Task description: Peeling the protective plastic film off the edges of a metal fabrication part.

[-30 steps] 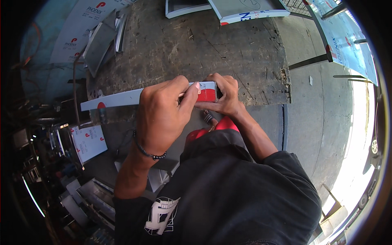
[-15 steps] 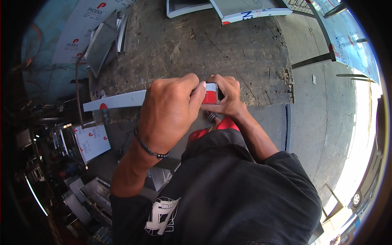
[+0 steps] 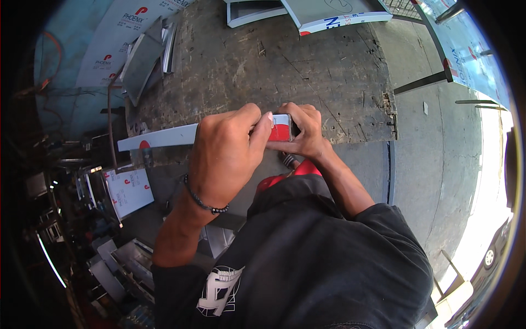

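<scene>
A long, narrow metal profile (image 3: pixel 170 136) wrapped in white film with red marks lies across the near edge of the workbench, pointing left. My left hand (image 3: pixel 227 148), with a dark beaded bracelet at the wrist, is closed over it near its right end, thumb and fingers pinched at its upper side. What exactly the left fingertips grip is hidden behind the hand. My right hand (image 3: pixel 307 129) wraps round the right end of the profile, thumb below and fingers above. Between the two hands a short white-and-red stretch (image 3: pixel 280 129) of the profile shows.
The worn wooden workbench (image 3: pixel 246 66) bears film-covered metal trays (image 3: pixel 339 21) at its far edge and grey metal pieces (image 3: pixel 143 63) at the far left. Below left stand a white panel (image 3: pixel 130 192) and metal offcuts (image 3: pixel 134 260). A dark bar (image 3: pixel 421 83) juts out at right.
The view has shifted slightly, so the bench and profile sit a little farther right. My left thumb has moved slightly left along the profile; the right hand keeps its hold.
</scene>
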{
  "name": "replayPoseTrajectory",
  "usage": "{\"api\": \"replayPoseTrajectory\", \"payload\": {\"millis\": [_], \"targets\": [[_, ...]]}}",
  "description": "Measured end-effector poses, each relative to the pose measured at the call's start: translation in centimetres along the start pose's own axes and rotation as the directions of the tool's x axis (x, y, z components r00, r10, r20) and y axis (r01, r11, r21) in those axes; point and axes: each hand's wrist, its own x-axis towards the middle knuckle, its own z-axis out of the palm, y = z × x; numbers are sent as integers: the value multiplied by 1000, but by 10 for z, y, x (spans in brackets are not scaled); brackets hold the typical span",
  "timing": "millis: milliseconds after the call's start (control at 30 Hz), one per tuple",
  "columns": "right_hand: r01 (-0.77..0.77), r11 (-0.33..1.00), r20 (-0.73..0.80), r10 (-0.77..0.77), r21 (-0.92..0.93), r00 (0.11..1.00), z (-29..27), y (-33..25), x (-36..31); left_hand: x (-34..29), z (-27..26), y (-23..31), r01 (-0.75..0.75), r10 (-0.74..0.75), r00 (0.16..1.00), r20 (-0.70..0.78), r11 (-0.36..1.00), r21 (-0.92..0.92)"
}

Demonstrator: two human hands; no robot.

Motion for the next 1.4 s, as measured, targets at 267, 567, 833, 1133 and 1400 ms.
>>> {"api": "replayPoseTrajectory", "payload": {"millis": [267, 567, 833, 1133, 1400], "targets": [[-12, 1000, 15, 12, 1, 1000, -1, -1, -2, 0, 3, 4, 22, -22, 1000, 15, 999, -28], [-20, 1000, 27, 20, -11, 999, -3, -2, 0, 2, 5, 6, -4, 8, 999, -31, 992, 124], [-34, 999, 37, 35, -23, 999, -3, -4, 0, 2, 6, 0, -25, 32, 998, -58, 993, 118], [-81, 997, 89, 81, -11, 993, -4, -1, -2, 1, 4, 3, -14, 14, 999, -36, 1000, 4], [-58, 998, 80, 61, -37, 995, -5, -2, -5, 3, 2, 3, -97, 97, 995, -2, 990, 99]]}}
